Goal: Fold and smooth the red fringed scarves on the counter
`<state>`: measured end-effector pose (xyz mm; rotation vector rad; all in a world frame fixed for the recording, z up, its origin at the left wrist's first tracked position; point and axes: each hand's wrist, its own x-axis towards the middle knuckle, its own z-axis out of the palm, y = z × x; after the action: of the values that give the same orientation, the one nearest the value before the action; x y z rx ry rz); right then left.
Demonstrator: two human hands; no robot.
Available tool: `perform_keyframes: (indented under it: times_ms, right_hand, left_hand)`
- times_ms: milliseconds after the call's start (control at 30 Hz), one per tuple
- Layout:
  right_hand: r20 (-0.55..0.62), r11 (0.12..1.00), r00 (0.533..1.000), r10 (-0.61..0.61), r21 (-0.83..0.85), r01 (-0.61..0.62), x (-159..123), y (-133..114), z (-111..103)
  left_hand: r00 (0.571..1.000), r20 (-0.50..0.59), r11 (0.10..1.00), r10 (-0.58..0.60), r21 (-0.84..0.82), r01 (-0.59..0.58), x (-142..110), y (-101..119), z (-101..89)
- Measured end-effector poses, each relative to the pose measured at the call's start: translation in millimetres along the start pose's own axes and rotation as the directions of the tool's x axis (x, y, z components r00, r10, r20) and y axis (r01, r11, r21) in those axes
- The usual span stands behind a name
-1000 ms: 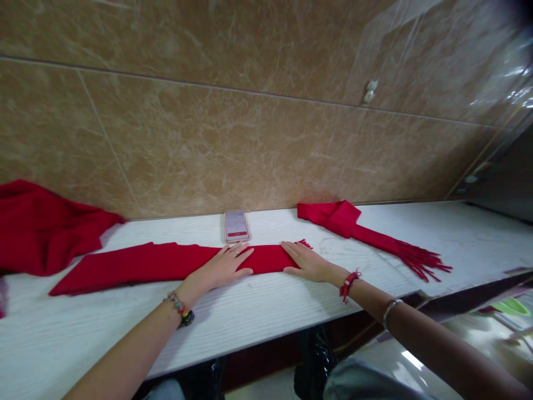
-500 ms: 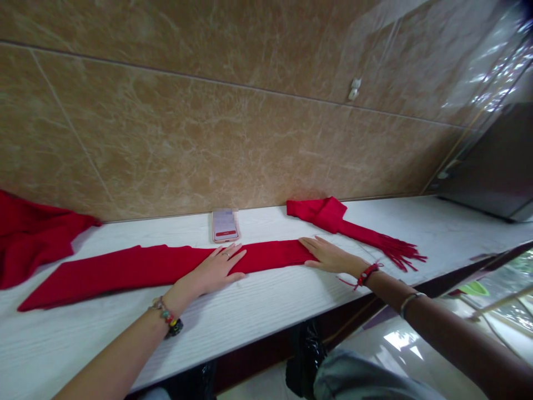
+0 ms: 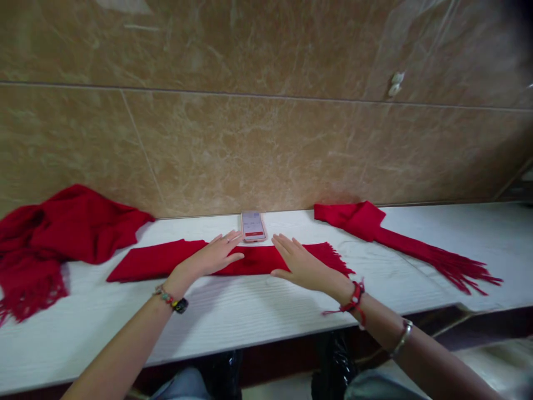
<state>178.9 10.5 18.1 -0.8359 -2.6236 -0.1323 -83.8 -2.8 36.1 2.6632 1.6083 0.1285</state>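
A long red scarf [image 3: 256, 260], folded into a flat strip, lies across the white table in front of me, with fringe showing at its right end. My left hand [image 3: 213, 256] is over its middle-left part, fingers stretched out, a ring on one finger. Over the strip farther right is my right hand [image 3: 297, 264], flat with fingers extended. Whether either palm touches the cloth or hovers just above it, I cannot tell. Neither hand grips anything.
A phone [image 3: 253, 228] with a lit screen lies behind the strip by the tiled wall [image 3: 258, 150]. Another red scarf [image 3: 83, 228] is heaped at the left. A folded red scarf [image 3: 362, 219] with spread fringe lies at the right. The table's [image 3: 233, 316] front edge is close to me.
The view has swung left. My right hand has moved left along the strip, closer to my left hand, uncovering the fringed right end. Both hands remain flat.
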Motion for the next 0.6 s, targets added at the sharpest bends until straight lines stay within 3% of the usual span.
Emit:
perform_keyframes:
  times_ms: [100,200,333,467,600]
  right_hand:
    - [0.014,1.0,1.0,0.018,-0.001,-0.018,13.5,-12.4,27.4]
    - [0.056,1.0,0.998,0.02,-0.008,-0.019,12.7,-5.6,46.2]
    - [0.057,1.0,0.998,0.0,-0.019,0.001,7.9,2.6,52.7]
    - [0.067,1.0,0.998,-0.004,-0.021,0.005,6.8,2.0,49.6]
    - [0.069,0.999,0.998,-0.014,-0.031,0.017,3.5,7.0,49.0]
  left_hand:
    - [0.982,-0.053,0.982,-0.18,0.046,0.183,-39.3,-43.6,-12.6]
    - [0.942,-0.085,0.94,-0.326,0.081,0.333,-86.0,-85.4,-17.5]
    - [0.901,0.005,0.897,-0.434,0.094,0.431,-134.0,-123.8,-8.8]
    - [0.867,-0.034,0.866,-0.497,0.038,0.498,-152.1,-143.5,0.2]
    - [0.765,-0.019,0.739,-0.644,-0.274,0.615,-158.2,-152.3,-6.1]
